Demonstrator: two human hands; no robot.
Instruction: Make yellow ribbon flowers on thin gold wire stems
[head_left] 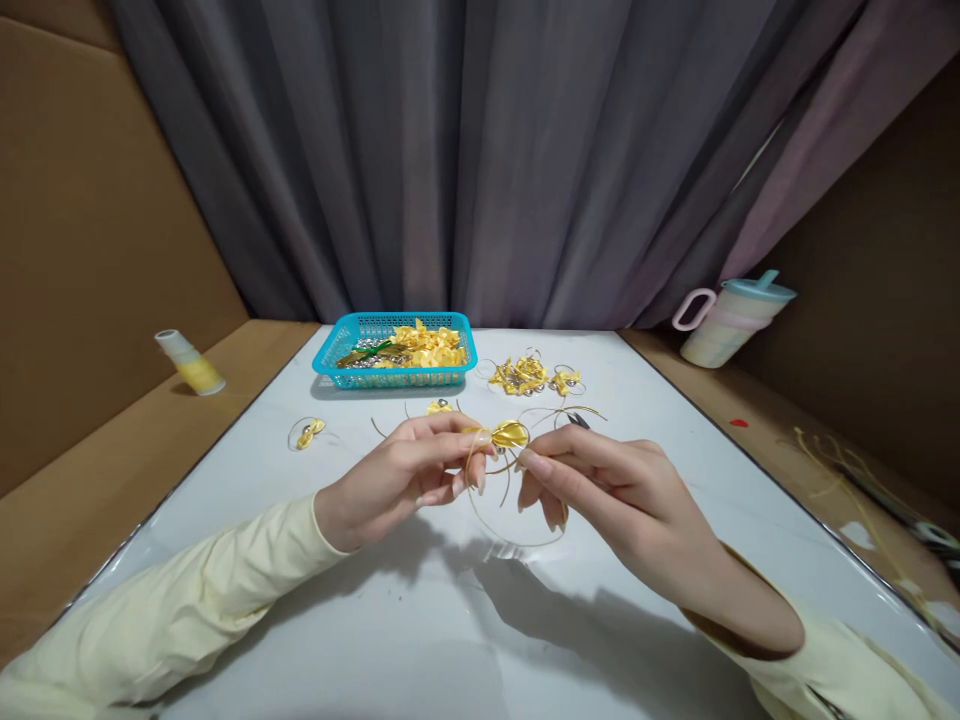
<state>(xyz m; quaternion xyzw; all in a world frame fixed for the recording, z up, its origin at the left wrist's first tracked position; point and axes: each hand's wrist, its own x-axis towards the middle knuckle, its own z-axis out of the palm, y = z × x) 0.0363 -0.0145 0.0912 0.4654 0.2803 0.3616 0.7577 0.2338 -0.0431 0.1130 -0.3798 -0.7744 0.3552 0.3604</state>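
Left hand (397, 465) pinches a gold bow (510, 434) by one side, probably to steady it. Right hand (637, 500), just beside, seems pinched on its thin cord (508, 488), maybe for tension. Blue basket (397, 377) sits beyond the left, likely kept handy.

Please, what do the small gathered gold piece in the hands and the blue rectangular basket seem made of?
The small gathered gold piece: probably satin ribbon, glossy; bright highlights follow its folds.
The blue rectangular basket: likely moulded plastic, with slight sheen; its walls show regular perforations.
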